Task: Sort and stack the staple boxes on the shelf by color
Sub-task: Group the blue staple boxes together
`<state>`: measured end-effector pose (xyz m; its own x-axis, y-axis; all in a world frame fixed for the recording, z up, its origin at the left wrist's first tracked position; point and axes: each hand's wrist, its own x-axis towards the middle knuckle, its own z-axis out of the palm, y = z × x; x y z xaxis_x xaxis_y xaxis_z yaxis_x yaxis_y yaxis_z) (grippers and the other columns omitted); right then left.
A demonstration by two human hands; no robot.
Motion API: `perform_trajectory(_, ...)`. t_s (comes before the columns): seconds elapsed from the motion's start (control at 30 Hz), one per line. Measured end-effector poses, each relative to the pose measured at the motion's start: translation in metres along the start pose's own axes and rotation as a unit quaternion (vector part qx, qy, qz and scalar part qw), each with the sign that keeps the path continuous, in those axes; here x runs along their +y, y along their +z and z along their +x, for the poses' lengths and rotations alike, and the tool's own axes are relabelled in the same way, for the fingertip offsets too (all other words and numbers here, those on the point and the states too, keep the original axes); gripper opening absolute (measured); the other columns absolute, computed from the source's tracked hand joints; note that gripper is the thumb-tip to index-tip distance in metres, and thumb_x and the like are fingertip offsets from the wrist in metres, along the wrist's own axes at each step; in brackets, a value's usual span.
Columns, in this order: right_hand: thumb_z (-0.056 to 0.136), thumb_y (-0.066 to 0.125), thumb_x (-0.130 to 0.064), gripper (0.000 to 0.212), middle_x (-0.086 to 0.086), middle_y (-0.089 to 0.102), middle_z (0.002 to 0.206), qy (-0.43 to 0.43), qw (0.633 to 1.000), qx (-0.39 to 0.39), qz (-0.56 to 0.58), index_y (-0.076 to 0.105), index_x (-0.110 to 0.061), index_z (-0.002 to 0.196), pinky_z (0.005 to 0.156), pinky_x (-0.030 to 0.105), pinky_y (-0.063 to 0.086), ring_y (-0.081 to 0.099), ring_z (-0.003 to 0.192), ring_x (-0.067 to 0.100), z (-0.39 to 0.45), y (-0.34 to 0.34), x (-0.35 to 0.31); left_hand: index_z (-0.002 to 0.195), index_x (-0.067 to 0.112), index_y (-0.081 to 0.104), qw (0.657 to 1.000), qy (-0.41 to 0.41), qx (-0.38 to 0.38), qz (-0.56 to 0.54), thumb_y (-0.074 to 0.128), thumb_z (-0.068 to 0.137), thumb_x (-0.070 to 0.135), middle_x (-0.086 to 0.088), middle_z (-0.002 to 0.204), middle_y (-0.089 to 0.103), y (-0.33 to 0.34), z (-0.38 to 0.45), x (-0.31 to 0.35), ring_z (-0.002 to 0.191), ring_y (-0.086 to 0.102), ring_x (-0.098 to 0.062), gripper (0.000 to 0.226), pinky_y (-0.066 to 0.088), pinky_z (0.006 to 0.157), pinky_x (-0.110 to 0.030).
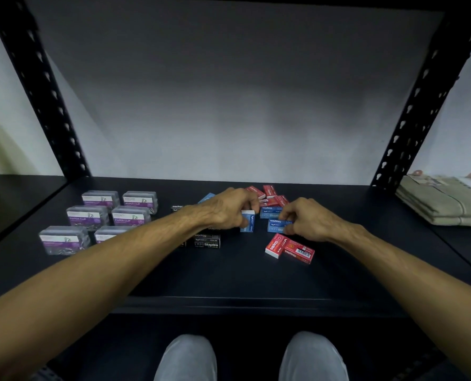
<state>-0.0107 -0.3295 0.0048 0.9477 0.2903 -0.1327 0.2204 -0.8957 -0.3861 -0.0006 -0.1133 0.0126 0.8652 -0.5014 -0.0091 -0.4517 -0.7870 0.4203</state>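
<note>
Staple boxes lie mixed near the middle of the shelf (pixel 229 276), toward its back edge. One blue staple box (pixel 247 221) stands on end, long axis upright, pinched by the curled fingers of the left hand (pixel 226 210). Just to its right, a second blue staple box (pixel 277 225) lies flat, long axis running left to right, atop another blue one, gripped by the right hand (pixel 308 220). Judging by this, the upright box must tip flat and travel rightward to join that stack. Two red staple boxes (pixel 289 247) lie nearer the front edge; black staple boxes (pixel 207 241) sit under the left wrist.
</note>
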Motion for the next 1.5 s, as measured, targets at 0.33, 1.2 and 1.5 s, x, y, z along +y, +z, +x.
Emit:
perform_trajectory(0.33, 0.09, 0.069, -0.022, 0.03, 0.001, 0.066, 0.115, -0.024, 0.999, 0.02, 0.006, 0.065, -0.019, 0.119, 0.073, 0.022, 0.051, 0.063, 0.093, 0.01, 0.001, 0.0, -0.003, 0.089, 0.023, 0.062, 0.999, 0.007, 0.032, -0.007, 0.079, 0.078, 0.011, 0.012, 0.085, 0.061, -0.004, 0.002, 0.001, 0.074, 0.058, -0.005, 0.023, 0.042, 0.063, -0.016)
perform_trajectory(1.2, 0.088, 0.072, -0.021, 0.027, 0.0, 0.068, 0.112, -0.05, 0.997, 0.051, 0.0, 0.068, -0.019, 0.115, 0.075, 0.023, 0.051, 0.061, 0.087, 0.008, 0.009, 0.007, -0.002, 0.107, 0.021, 0.067, 0.998, -0.012, 0.008, 0.065, 0.075, 0.083, 0.019, 0.01, 0.093, 0.06, 0.002, 0.004, -0.014, 0.085, 0.059, -0.009, 0.025, 0.051, 0.081, -0.028)
perform_trajectory(1.5, 0.089, 0.071, -0.021, 0.027, -0.002, 0.066, 0.111, -0.043, 0.998, 0.048, 0.006, 0.067, -0.02, 0.116, 0.069, 0.018, 0.046, 0.059, 0.086, 0.005, 0.01, 0.008, -0.002, 0.109, 0.019, 0.068, 0.998, -0.003, 0.013, 0.068, 0.075, 0.084, 0.017, 0.009, 0.093, 0.061, 0.002, 0.004, -0.014, 0.085, 0.059, -0.009, 0.027, 0.049, 0.078, -0.025)
